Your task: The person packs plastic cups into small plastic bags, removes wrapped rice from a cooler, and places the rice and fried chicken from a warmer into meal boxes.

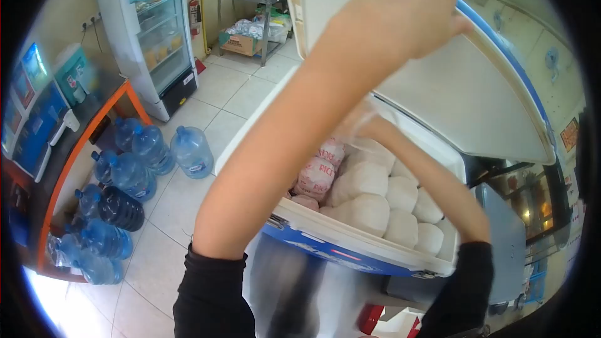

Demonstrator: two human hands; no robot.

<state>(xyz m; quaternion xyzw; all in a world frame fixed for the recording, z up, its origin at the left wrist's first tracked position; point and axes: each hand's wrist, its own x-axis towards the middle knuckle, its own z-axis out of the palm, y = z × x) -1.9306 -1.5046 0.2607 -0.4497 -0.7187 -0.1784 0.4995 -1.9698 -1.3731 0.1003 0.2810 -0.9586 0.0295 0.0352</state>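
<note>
A large white and blue cooler box point(363, 259) stands in front of me with its lid point(432, 97) raised. My left hand point(410, 6) is up at the lid, fingers bent at its upper edge; the fingertips are partly cut off by the frame. Down inside the cooler is my right hand point(366, 120), beside some clear plastic point(379, 112). My left forearm covers its fingers. Rounded white bundles point(363, 213) fill much of the cooler. To their left lie packets wrapped in paper point(316, 178) printed "RICE" in red.
Several blue water jugs point(131, 175) stand on the tiled floor at left, by an orange-edged counter point(59, 200). A glass-door fridge point(156, 31) and a metal table point(263, 0) with a cardboard box point(241, 42) under it are behind. At right is a grey surface point(504, 231).
</note>
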